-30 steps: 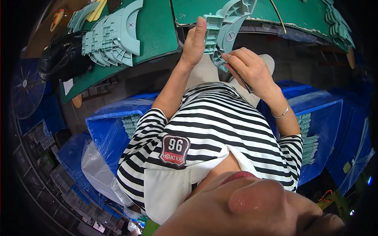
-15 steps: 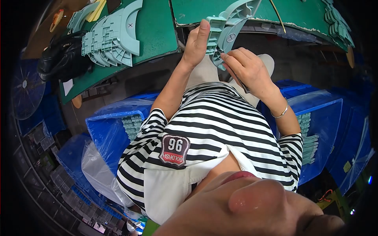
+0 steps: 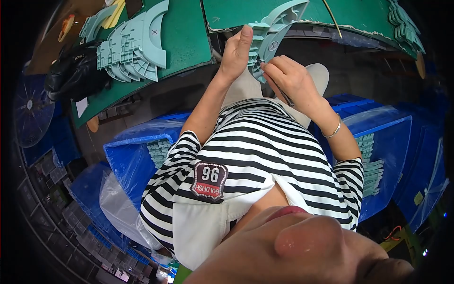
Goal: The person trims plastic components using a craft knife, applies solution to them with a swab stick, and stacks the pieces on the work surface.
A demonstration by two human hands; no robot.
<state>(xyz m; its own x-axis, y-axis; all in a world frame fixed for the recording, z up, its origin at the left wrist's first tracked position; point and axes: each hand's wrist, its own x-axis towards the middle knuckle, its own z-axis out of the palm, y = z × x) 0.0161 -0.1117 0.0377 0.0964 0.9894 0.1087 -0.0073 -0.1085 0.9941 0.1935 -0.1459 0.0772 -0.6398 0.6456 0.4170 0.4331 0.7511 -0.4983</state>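
Note:
My left hand (image 3: 235, 53) grips the left side of a pale green plastic part (image 3: 273, 43), its thumb pointing up. The part has a ribbed section beside my palm and a curved arm rising to the right, with a round mark on it. My right hand (image 3: 292, 80) is closed on a thin dark tool (image 3: 285, 96) that slants up to the part's lower edge. The tool's tip is small and partly hidden by my fingers. Both hands are in front of my body, near the edge of the green table (image 3: 189, 45).
Stacked green parts (image 3: 135, 45) lie on the table at left, beside a black bag (image 3: 71, 71). More parts (image 3: 404, 28) are at the far right. Blue crates (image 3: 127, 158) with plastic liners and parts stand on both sides of me. A fan (image 3: 30, 104) is at far left.
The held part has tilted and shifted slightly down and left. My right hand has moved a little left and up along with the tool. My left hand keeps its grip.

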